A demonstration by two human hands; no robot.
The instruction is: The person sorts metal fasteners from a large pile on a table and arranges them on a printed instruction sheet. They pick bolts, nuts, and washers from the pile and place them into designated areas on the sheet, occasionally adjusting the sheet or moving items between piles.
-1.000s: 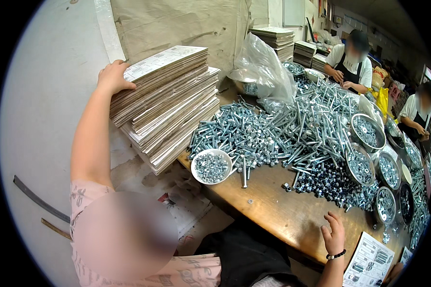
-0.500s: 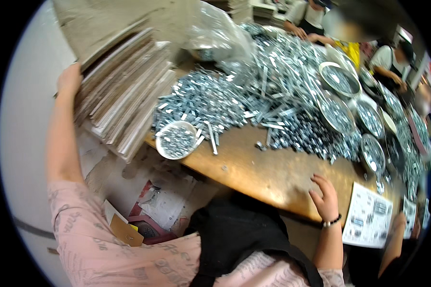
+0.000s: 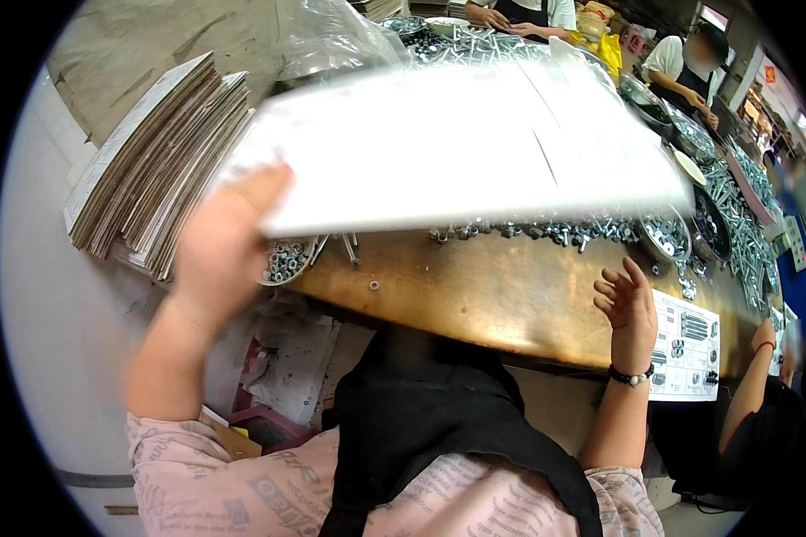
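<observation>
My left hand (image 3: 226, 242) grips the near left corner of a large white cardboard sheet (image 3: 457, 152), smeared by motion. The sheet spans the air above the table and hides most of the metal parts heaped there. To its left leans a stack of white-faced cardboard sheets (image 3: 152, 161). Below the sheet's corner, several nuts (image 3: 287, 259) sit in a white bowl. Over the table's front edge at the right, my right hand (image 3: 629, 313) is raised with nothing in it, fingers apart and slightly curled. A printed sheet with hardware pictures (image 3: 700, 345) lies beside that wrist.
The wooden table (image 3: 475, 295) has a single small ring-like part (image 3: 373, 285) near its front. Bowls of metal parts, one of them (image 3: 667, 234) near the right, and loose bolts (image 3: 752, 259) lie farther over. Co-workers are at the far side; another's arm (image 3: 750, 385) reaches in at the right.
My left hand has moved right from the stack, bringing a white cardboard sheet across the table. My right hand remains raised near the table edge.
</observation>
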